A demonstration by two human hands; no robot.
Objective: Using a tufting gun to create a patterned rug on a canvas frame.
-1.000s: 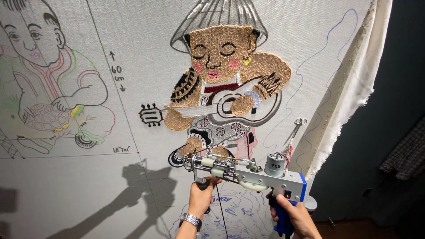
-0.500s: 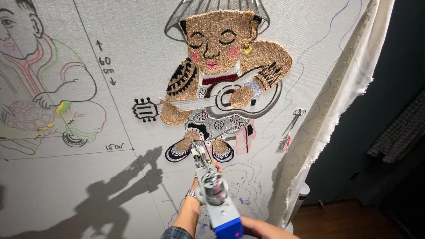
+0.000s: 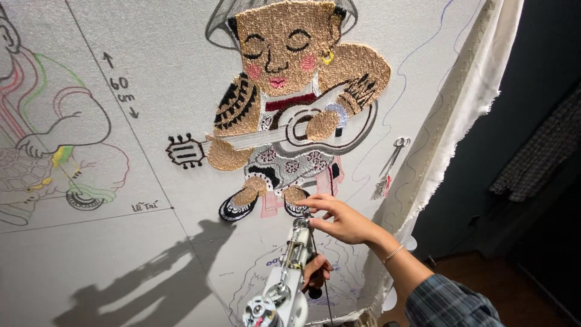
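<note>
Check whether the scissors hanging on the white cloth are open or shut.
Shut, as far as shows: the small metal scissors hang handles up on the stretched white cloth, blades together in one narrow line. Fine detail is small.

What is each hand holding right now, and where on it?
The left hand grips the tufting gun by a handle under its body. The right hand only touches the gun's needle tip with its fingers, at the cloth.

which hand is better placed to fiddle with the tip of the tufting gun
Right. The right hand already has its fingertips at the tufting gun tip, near the cloth. The left hand grips the gun's handle lower down.
</note>
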